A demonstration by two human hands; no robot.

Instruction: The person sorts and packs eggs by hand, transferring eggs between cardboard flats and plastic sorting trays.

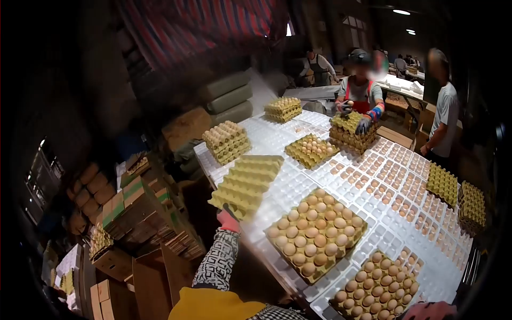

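My left hand [228, 217], in a pink glove with dark fingertips, grips the near edge of a yellowish empty egg tray [248, 184]. That tray is held tilted over the left edge of the table. My right hand [429, 311], in a pink glove, shows only in part at the bottom right, its fingers not clear. Beside it is a tray full of brown eggs [377, 285]. Between my hands stands a larger egg-filled tray [314, 232], apparently stacked, on the white plastic egg cartons [277, 200].
Across the table a person in a red apron [360, 96] handles a stack of egg trays [352, 133]. Another person [445, 106] stands at right. More egg stacks [226, 141] sit at the far left edge. Cardboard boxes [130, 210] fill the floor at left.
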